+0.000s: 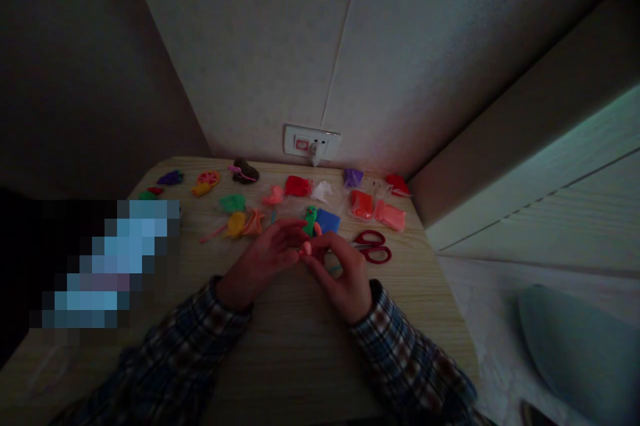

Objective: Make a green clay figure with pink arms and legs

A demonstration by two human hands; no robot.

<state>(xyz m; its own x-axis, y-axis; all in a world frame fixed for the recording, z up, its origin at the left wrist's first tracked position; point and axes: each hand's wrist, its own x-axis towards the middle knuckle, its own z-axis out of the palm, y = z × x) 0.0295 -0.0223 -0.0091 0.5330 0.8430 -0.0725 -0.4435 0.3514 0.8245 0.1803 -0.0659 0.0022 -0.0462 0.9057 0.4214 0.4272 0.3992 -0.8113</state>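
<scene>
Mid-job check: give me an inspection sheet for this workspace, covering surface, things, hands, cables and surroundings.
Surface: wood-grain table, dimly lit; pixelation hides part of its left side.
Job's things: small pink piece between the hands; green figure and blue piece just beyond.
Clutter: coloured lumps and bagged packets towards the far side; red-handled scissors beside the right hand, blades partly hidden.
Hands: right hand pinches the pink piece; left hand close by, contact unclear.
Cables: plug in the wall socket; cord not discernible.
Surroundings: wall behind; rounded greenish-grey object lower right, unidentified.
</scene>
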